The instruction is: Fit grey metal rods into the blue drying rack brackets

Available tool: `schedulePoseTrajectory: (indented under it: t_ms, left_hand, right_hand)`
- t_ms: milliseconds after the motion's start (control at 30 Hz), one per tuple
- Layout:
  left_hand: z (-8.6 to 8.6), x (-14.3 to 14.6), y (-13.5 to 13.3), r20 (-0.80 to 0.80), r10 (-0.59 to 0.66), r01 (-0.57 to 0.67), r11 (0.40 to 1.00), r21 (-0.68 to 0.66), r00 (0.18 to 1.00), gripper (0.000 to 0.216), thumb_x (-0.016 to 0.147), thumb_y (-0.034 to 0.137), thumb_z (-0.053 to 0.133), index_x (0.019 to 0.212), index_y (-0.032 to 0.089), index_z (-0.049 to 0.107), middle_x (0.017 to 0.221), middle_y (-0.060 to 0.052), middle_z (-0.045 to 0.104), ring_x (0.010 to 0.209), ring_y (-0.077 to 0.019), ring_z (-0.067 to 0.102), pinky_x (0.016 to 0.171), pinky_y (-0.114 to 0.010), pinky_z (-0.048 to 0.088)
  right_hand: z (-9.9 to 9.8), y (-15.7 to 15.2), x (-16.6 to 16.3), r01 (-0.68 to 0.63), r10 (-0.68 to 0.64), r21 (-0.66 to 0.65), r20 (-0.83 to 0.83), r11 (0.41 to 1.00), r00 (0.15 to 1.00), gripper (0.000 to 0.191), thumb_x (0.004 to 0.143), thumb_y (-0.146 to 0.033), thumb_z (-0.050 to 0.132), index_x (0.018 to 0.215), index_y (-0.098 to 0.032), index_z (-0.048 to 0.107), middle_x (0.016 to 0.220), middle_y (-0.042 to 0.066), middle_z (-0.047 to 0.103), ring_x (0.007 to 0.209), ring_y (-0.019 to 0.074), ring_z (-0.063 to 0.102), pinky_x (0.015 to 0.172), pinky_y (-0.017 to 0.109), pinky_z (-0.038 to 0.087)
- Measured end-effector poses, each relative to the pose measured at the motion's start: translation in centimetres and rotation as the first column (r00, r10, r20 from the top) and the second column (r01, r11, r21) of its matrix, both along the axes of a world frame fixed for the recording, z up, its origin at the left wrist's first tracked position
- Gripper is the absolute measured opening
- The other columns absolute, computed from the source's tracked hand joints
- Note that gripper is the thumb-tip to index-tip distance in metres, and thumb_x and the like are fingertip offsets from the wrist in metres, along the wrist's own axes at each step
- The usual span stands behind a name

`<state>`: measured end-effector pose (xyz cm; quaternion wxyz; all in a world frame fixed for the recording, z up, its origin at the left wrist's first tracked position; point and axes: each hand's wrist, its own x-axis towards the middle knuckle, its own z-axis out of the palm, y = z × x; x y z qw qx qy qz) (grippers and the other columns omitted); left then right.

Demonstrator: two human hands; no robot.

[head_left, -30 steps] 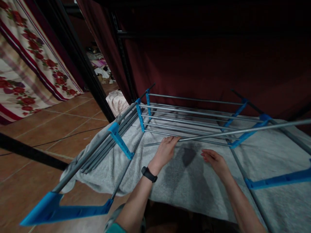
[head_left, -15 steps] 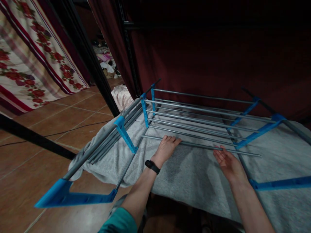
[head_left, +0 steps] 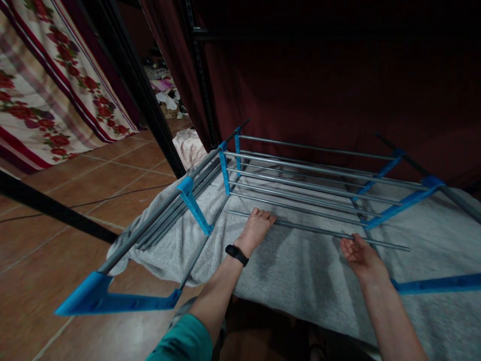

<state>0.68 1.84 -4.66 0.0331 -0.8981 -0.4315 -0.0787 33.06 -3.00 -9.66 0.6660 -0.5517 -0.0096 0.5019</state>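
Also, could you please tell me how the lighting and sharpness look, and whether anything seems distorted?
Head view: dim overall, the dark red curtain nearly black at the top; soft shadows lie on the grey towel between the left hand and right hand, both fairly sharp; the floral cloth at the head view's left edge looks stretched and soft.

Rod (head_left: 311, 229): thin, straight, grey metal, loose; lies flat and crosswise on grey towel (head_left: 300, 281), just before the nearest rail of the blue-jointed drying rack (head_left: 404, 202).
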Motion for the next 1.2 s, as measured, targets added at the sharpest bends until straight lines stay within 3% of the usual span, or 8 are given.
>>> schedulePoseTrajectory:
  t_ms: [233, 433, 833, 1000, 1200]
  left_hand:
    - [-0.4, 0.1, 0.0, -0.007, -0.016, 0.016, 1.000, 0.024, 1.000, 0.029, 0.090, 0.009, 0.041, 0.108, 0.019, 0.060, 0.093, -0.008, 0.062, 0.088, -0.0206, 0.057, 0.085, -0.038, 0.033]
    - [-0.6, 0.3, -0.2, -0.025, -0.007, 0.007, 1.000, 0.014, 1.000, 0.027, 0.090, 0.009, 0.041, 0.105, 0.020, 0.060, 0.092, -0.007, 0.063, 0.088, -0.0200, 0.056, 0.088, -0.039, 0.033]
    - [-1.0, 0.3, 0.1, -0.019, 0.007, -0.006, 1.000, 0.012, 1.000, 0.023, 0.089, 0.008, 0.042, 0.100, 0.018, 0.060, 0.089, -0.007, 0.062, 0.085, -0.0203, 0.055, 0.086, -0.038, 0.033]
    - [-0.6, -0.6, 0.3, 0.028, 0.089, -0.088, 0.996, -0.017, 0.996, 0.023, 0.087, 0.008, 0.043, 0.097, 0.019, 0.061, 0.088, -0.006, 0.061, 0.086, -0.0204, 0.053, 0.088, -0.038, 0.034]
    - [-0.1, -3.0, 0.4, 0.079, 0.317, -0.319, 0.948, 0.004, 0.945, 0.030, 0.083, 0.002, 0.040, 0.095, 0.018, 0.062, 0.092, -0.008, 0.062, 0.095, -0.0237, 0.052, 0.096, -0.047, 0.029]
  right_hand:
    - [0.0, 0.1, 1.0, 0.032, -0.032, -0.095, -0.003, 0.995, 0.999, 0.014, 0.085, -0.012, 0.051, 0.073, -0.019, 0.053, 0.066, -0.003, 0.057, 0.059, 0.0079, 0.061, 0.059, 0.020, 0.058]
    - [-0.7, 0.0, 2.2, 0.009, -0.010, -0.034, -0.010, 0.999, 1.000, 0.020, 0.083, -0.004, 0.044, 0.077, -0.018, 0.057, 0.079, 0.001, 0.064, 0.069, 0.0095, 0.065, 0.063, 0.022, 0.059]
    - [-1.2, 0.2, 2.5, 0.044, -0.046, -0.046, -0.030, 0.998, 0.999, 0.017, 0.087, -0.007, 0.047, 0.079, -0.017, 0.058, 0.080, 0.000, 0.064, 0.072, 0.0089, 0.067, 0.068, 0.023, 0.060]
    - [-1.1, 0.1, 2.6, 0.032, -0.033, -0.012, -0.028, 0.999, 0.999, 0.018, 0.086, -0.006, 0.047, 0.078, -0.017, 0.058, 0.081, 0.001, 0.064, 0.075, 0.0098, 0.067, 0.069, 0.023, 0.060]
    - [-0.6, 0.1, 2.8, 0.046, -0.046, -0.014, -0.041, 0.999, 0.998, 0.019, 0.087, -0.006, 0.046, 0.076, -0.016, 0.058, 0.078, 0.001, 0.064, 0.072, 0.0097, 0.067, 0.067, 0.022, 0.060]
